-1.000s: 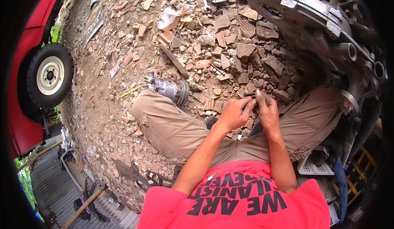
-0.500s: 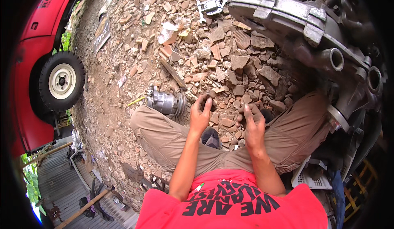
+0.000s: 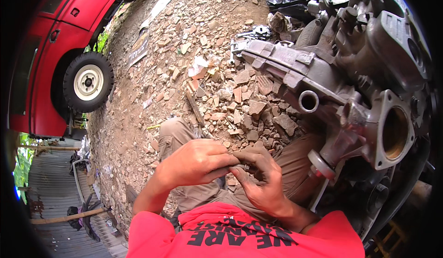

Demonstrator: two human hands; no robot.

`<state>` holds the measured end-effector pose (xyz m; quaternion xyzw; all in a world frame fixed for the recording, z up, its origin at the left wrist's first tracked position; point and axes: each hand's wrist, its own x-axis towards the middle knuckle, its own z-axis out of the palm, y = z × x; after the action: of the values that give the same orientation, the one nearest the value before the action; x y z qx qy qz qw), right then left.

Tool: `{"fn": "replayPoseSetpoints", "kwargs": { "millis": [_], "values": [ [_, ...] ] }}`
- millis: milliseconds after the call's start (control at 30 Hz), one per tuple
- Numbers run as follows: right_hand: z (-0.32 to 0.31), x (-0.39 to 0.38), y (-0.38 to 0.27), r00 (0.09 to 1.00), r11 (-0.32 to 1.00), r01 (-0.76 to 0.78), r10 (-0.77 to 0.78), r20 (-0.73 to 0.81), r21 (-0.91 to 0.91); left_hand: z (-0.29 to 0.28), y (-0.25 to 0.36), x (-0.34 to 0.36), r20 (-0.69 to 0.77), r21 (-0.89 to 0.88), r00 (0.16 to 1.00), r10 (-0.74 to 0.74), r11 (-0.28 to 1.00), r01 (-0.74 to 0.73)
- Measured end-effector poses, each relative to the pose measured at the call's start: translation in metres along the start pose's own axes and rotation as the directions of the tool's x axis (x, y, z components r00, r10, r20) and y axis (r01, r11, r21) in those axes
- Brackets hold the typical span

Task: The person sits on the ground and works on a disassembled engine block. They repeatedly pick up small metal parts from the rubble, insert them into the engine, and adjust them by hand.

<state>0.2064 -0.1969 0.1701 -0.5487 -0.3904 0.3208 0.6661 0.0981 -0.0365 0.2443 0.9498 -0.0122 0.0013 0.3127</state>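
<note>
The right hand point(image 3: 264, 178) pinches a small, partly hidden piece point(image 3: 246, 167); the left hand point(image 3: 199, 162) meets it, its exact grip unclear, near the metal engine point(image 3: 341, 106).

So the little greyish bit point(image 3: 247, 167) is tucked in the right hand's point(image 3: 265, 182) curled fingers, right by the left hand's point(image 3: 198, 162) fingertips, mostly covered so its shape's hard to make out.

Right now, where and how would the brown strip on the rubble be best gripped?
Probably across its narrow middle, with the left hand from above: the brown strip lies lengthwise on the rubble, beyond the left knee, its top uncovered.
</note>
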Motion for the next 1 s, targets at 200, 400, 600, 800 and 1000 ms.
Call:
{"fn": "replayPoseSetpoints", "kwargs": {
  "millis": [200,400,600,800,1000],
  "values": [
    [-0.044,0.0,-0.016,0.932,0.957,0.289,-0.29,-0.218,-0.04,-0.047,0.003,0.102,0.133,-0.037,0.855,0.502,0.864,-0.501],
    [-0.056,-0.015,-0.017,0.916,0.967,0.22,-0.25,-0.314,-0.127,-0.061,-0.022,0.168,0.077,-0.026,0.779,0.623,0.782,-0.623],
    [-0.026,-0.034,-0.014,0.685,0.951,0.308,-0.242,-0.687,-0.028,0.009,-0.105,0.212,-0.081,0.332,0.66,0.747,0.644,-0.689],
    [-0.044,-0.083,-0.025,0.211,0.984,0.108,-0.164,-0.964,-0.144,0.015,-0.096,0.219,-0.17,0.268,0.573,0.802,0.597,-0.756],
    [-0.02,-0.091,-0.005,0.0,0.951,-0.239,-0.204,-0.979,-0.198,0.025,-0.099,0.22,-0.197,0.292,0.511,0.837,0.547,-0.784]
  ]
}}
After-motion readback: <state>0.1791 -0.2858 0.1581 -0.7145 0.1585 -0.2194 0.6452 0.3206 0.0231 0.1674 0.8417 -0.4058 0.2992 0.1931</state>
